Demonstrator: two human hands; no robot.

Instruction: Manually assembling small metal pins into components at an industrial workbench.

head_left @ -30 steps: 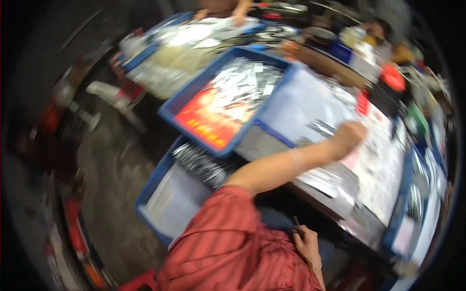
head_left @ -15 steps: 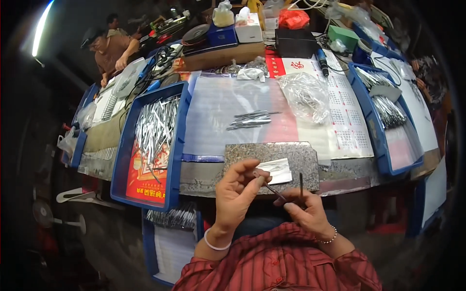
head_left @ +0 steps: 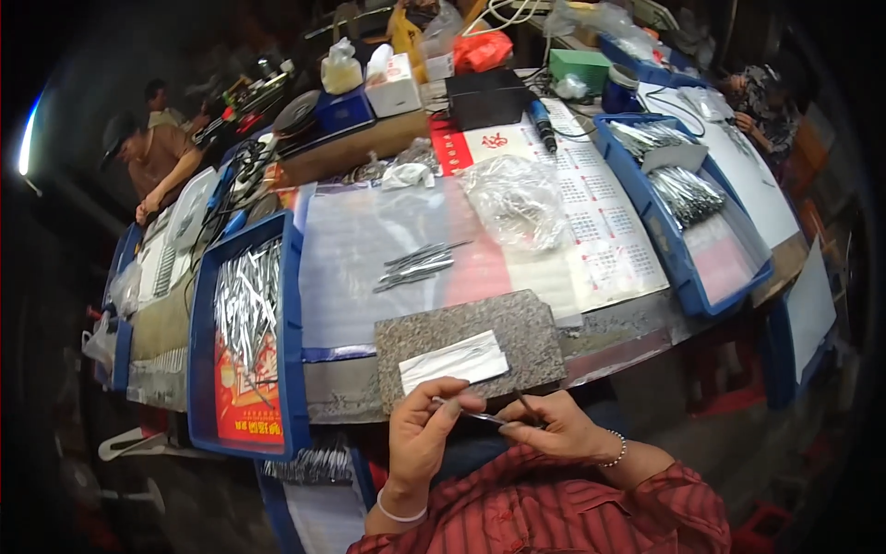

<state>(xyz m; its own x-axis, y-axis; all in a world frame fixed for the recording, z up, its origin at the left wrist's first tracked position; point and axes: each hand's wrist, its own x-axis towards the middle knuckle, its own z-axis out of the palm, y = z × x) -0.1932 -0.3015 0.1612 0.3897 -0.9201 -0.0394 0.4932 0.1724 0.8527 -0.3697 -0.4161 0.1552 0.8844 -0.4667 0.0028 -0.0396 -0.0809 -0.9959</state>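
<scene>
In front of my chest, my left hand [head_left: 423, 436] pinches one end of a slender shiny metal rod [head_left: 484, 417] between thumb and fingertips. My right hand [head_left: 561, 427] is closed at the rod's other end, and a thin dark stick [head_left: 529, 407] juts up from its fingers. The exact kind of either piece is too small to tell. Just beyond both hands lies a speckled stone slab [head_left: 406, 334] with a folded white paper [head_left: 443, 363] on it. Farther off, several thin metal pieces [head_left: 420, 266] rest in a small bunch on clear plastic sheeting [head_left: 341, 240].
A blue tray [head_left: 293, 369] full of metal rods stands at left, another blue tray [head_left: 637, 222] with bundled rods at right. A clear plastic bag [head_left: 517, 203], a blue-handled tool [head_left: 543, 125] and boxes [head_left: 392, 85] sit farther back. One person [head_left: 161, 162] works at far left, another [head_left: 771, 115] at far right.
The view has turned, so the table appears shifted left and tilted. My hands have come lower and nearer my body, and the dark stick leans over instead of standing upright.
</scene>
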